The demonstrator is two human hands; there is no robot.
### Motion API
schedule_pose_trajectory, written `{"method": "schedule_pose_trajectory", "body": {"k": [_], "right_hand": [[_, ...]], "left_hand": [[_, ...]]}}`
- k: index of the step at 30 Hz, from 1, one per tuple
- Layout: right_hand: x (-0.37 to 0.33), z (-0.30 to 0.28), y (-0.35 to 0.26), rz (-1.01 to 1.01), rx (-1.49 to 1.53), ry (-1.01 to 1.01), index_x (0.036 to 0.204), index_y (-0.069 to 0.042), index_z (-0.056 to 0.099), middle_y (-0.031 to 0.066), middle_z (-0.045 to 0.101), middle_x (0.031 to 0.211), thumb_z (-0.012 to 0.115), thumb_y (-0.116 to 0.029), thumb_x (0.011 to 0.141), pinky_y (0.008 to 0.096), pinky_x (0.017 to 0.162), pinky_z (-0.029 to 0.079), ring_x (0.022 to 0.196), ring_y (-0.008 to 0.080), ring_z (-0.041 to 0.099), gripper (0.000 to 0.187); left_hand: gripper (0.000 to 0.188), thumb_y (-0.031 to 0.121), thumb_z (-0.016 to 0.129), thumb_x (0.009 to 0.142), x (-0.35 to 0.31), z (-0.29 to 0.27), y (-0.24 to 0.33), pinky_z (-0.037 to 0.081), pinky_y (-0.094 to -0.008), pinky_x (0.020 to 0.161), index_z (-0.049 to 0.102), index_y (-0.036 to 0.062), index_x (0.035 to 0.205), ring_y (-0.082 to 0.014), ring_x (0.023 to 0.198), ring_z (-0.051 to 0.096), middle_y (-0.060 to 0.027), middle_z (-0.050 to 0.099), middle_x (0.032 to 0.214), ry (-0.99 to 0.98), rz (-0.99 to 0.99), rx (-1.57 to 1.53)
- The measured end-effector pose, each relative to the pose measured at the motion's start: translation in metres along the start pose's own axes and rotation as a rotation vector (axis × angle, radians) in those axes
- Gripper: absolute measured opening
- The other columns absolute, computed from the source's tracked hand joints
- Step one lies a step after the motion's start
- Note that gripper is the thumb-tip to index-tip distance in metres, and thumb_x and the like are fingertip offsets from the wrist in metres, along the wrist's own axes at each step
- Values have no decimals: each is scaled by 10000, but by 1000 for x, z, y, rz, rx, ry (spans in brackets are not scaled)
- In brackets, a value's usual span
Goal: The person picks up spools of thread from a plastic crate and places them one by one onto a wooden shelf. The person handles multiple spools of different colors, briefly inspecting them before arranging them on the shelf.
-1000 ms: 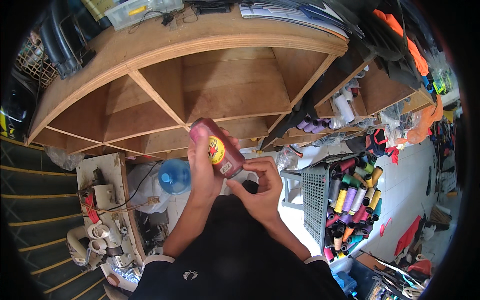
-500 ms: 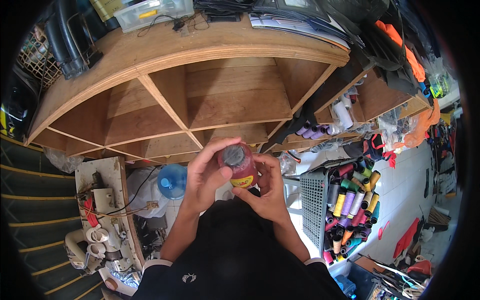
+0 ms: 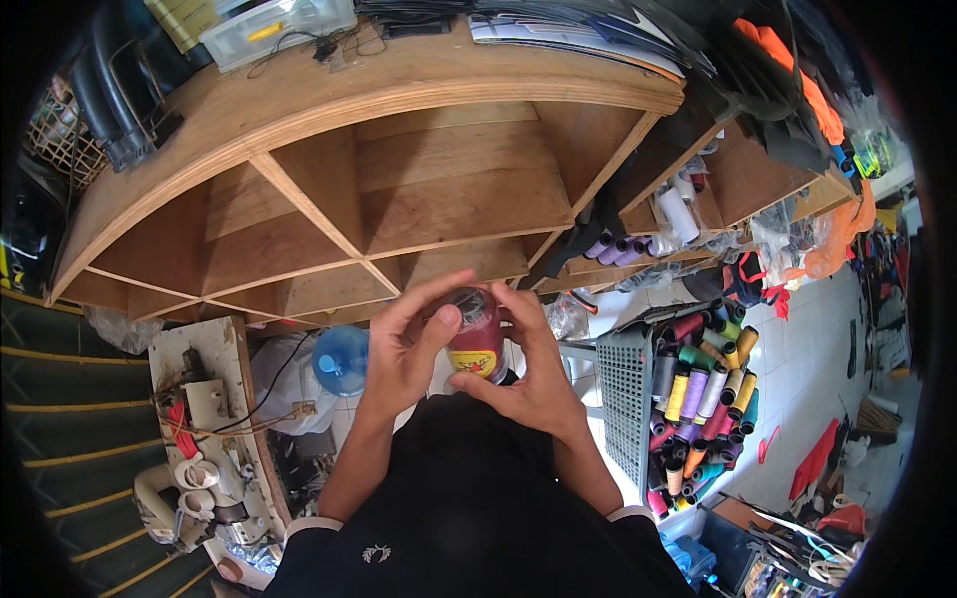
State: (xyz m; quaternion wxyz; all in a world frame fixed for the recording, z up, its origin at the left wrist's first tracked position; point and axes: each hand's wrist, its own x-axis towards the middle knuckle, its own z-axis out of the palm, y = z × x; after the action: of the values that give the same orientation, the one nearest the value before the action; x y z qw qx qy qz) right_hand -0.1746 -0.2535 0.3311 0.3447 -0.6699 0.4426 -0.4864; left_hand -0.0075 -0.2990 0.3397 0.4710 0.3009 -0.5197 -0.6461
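Between my two hands, in front of my chest, is a dark red thread spool [image 3: 483,334] with a grey-black top end and a yellow label on its side. It looks wrapped in clear plastic. My left hand [image 3: 407,351] is closed round its left side, the thumb pressing near the top rim and the fingers reaching behind it. On the other side my right hand [image 3: 526,374] grips it, thumb low beside the label and fingers curled near the top. The back of the spool is hidden.
A wooden shelf with compartments [image 3: 459,209] spans the space ahead. To the right stands a grey plastic basket [image 3: 623,409] of colourful thread spools [image 3: 698,399]. At left are a sewing machine [image 3: 204,478] on a worn table and a blue water jug [image 3: 340,361].
The spool has turned a little in my hands, so its label faces me more fully. My right fingers have shifted up toward its top. The view has swung slightly.
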Motion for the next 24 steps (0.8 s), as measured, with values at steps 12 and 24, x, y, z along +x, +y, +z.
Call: {"method": "schedule_pose_trajectory", "body": {"k": [12,24], "right_hand": [[5,1,15,186,469,214,1398,-75,307,153,463,1266,851,-72,710,354,883,531,1123,227,551,877],[7,0,20,248,757,151,1540,-150,178,189,272,1484,867,-117,704,415,952,514,1245,321,498,1084]], "left_hand": [[924,180,861,728,-27,-12,-49,453,-396,1024,288,24,1436,-263,1288,460,-173,365,1442,-134,-90,-197],[512,-108,650,829,-24,1,-54,468,-373,1022,555,6,1319,-282,1251,524,-213,536,1355,226,204,316]]}}
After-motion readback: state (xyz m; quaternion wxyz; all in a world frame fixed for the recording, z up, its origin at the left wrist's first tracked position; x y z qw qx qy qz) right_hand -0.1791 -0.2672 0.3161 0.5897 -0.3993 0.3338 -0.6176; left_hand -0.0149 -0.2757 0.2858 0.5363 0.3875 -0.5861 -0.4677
